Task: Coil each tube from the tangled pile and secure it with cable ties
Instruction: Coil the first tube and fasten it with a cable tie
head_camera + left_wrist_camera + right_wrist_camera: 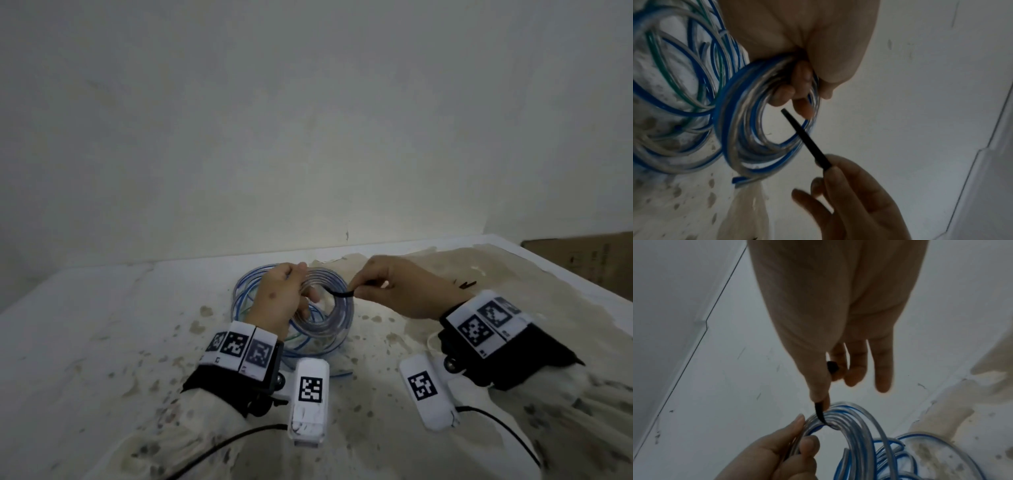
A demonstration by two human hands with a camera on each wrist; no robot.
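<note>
Tying step in hand: left hand grips the coiled clear blue-striped tube; right hand pinches a thin black cable tie, entering the coil's opening. Next, loop and fasten it.

Two hands: the left hand and the right hand; one coil of tube, one loose pile of tubes whose number cannot be told, one black tie, and two wrist cameras.
</note>
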